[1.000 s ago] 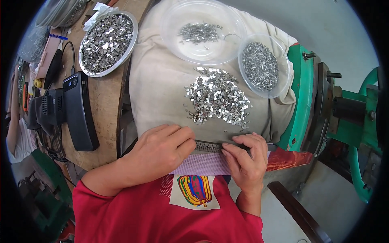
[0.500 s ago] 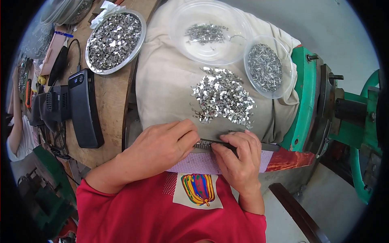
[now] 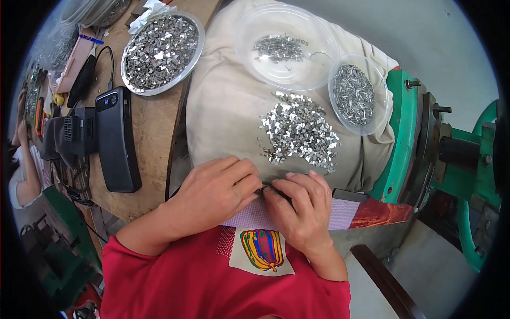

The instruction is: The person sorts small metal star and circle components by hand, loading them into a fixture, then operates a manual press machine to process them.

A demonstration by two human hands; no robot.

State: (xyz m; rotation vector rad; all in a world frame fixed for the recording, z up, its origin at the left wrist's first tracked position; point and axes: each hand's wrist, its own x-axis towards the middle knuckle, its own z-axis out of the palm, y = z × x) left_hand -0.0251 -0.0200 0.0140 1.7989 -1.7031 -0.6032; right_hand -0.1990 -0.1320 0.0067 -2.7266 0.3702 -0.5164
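My left hand is closed, its thumb and fingers pinched together at the near edge of the cloth; what they hold, if anything, is hidden. Close beside it, my right hand curls its fingers and thumb over a dark, narrow metal bar, whose right end sticks out past the hand. The thumbs almost meet, and the hands cover most of the bar. Just beyond them lies a loose pile of small shiny metal flakes on the beige cloth.
Past the pile stand a wide clear plastic tub and a smaller clear bowl, both holding small metal pins. At left, a wooden table carries a flake-filled dish and a black power bank. Green machinery borders the right.
My right hand has shifted left, closer to my left hand, covering the row of small pins that showed between them. The whole view has shifted slightly.
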